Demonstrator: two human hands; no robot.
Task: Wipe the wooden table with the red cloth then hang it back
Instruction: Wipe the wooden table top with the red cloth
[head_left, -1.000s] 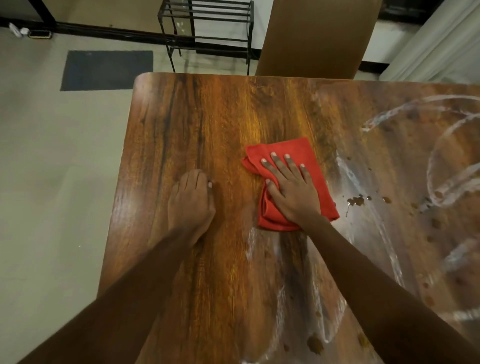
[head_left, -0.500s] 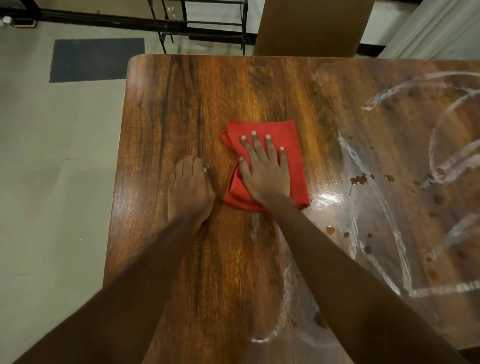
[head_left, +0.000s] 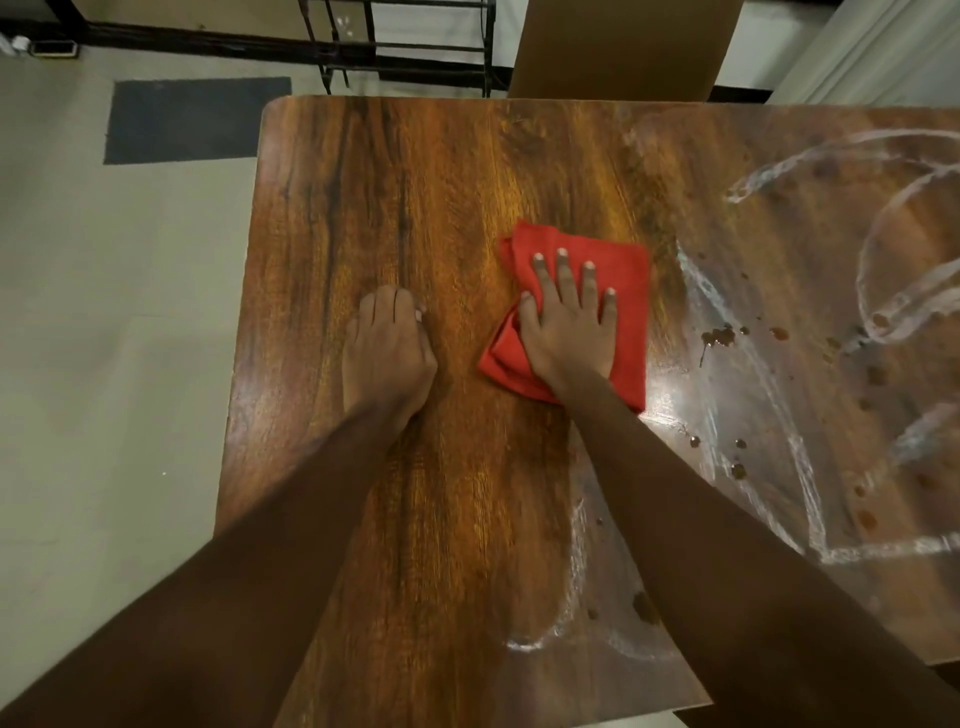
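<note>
Pressing flat, your right hand (head_left: 566, 332) has its fingers spread wide over the folded red cloth (head_left: 623, 332), and that's no closed grip: the palm pins the cloth to the desk, so the pressure goes across the whole pad instead of one edge. The cloth sits near the middle of the glossy brown wood-grain desk (head_left: 415, 197), folded into a thick square, which looks handy for scrubbing. Your left hand (head_left: 387, 353) rests beside it, just apart from the cloth, knuckles up and fingers curled under, grasping nothing. I'd say it's there to brace you as you lean in.

Now look at the surface. The left part reads clean and shiny. To the right of the cloth there are pale whitish smear lines (head_left: 748, 332) looping across the top, and a cluster of dark brown droplets (head_left: 719, 336) with more spots scattered toward the near edge. So the wiping is partly done by my reckoning, with the dirty side waiting on your right. Hanging the cloth back hasn't begun.

Around the room: a pale floor (head_left: 104, 312) to your left with a dark rectangular mat (head_left: 192, 119), a black metal rack (head_left: 405, 41) beyond the far edge, and a plain brown panel (head_left: 623, 47) standing next to it. Where the cloth hangs, I can't tell from here.
</note>
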